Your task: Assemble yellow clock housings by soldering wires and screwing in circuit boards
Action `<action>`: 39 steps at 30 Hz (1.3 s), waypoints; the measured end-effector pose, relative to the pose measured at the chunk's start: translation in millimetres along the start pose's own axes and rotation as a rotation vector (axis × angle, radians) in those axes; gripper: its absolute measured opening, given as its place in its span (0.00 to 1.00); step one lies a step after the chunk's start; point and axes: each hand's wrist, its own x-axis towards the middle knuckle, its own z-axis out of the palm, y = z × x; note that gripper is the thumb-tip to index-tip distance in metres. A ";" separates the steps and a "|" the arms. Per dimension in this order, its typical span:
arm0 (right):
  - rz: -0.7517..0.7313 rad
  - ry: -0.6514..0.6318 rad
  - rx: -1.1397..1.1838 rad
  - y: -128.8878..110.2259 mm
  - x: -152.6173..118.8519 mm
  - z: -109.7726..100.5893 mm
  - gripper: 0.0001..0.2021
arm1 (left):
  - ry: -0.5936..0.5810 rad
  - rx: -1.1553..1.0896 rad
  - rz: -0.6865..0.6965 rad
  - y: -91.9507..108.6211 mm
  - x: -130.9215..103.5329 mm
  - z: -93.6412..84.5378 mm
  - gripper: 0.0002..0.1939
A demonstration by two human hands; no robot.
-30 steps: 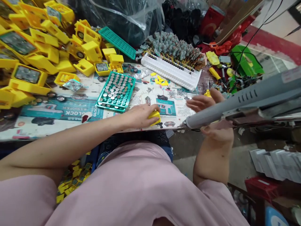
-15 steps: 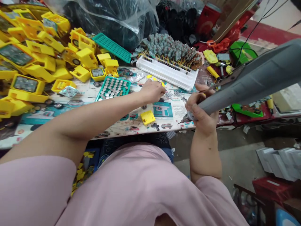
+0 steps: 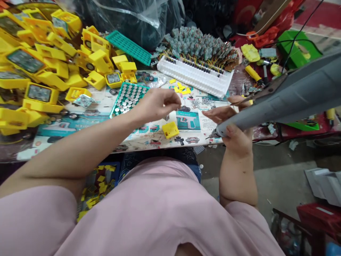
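Note:
My left hand (image 3: 162, 104) hovers over the table between the tray of button cells (image 3: 128, 97) and the small screws (image 3: 195, 103). Its fingertips are pinched together; anything between them is too small to make out. Just below it a yellow plastic case (image 3: 170, 130) with small holes lies on the printed sheet. In my right hand (image 3: 238, 138) is a grey electric screwdriver (image 3: 277, 103), held between thumb and palm, with some fingers loosely stretched out. The screwdriver's bit points down left, to the right of the yellow case and apart from it.
Yellow plastic housings (image 3: 53, 60) are heaped at the left. Small yellow pieces (image 3: 182, 89) lie before a white foam rack (image 3: 197, 76) with wired circuit boards (image 3: 198, 46) behind it. An empty green tray (image 3: 129, 47) leans at the back. A green box (image 3: 298, 49) stands right.
My left hand has drawn back from the small yellow pieces, toward the button cells and me. My right hand has loosened some fingers around the screwdriver. The view has shifted slightly.

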 end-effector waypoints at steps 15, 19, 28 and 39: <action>0.063 0.287 -0.149 -8.9 5.3 95.3 0.33 | 0.226 0.072 0.334 5.9 -93.2 48.9 0.27; 0.146 0.311 -0.318 -0.6 2.6 93.8 0.39 | 0.234 0.037 0.303 6.4 -95.8 48.7 0.29; 0.015 0.281 -0.204 -10.4 5.1 107.4 0.27 | 0.250 0.068 0.358 5.0 -96.2 51.4 0.28; 0.057 0.156 -0.277 1.2 1.6 106.1 0.32 | 0.267 0.111 0.348 3.9 -92.3 48.1 0.33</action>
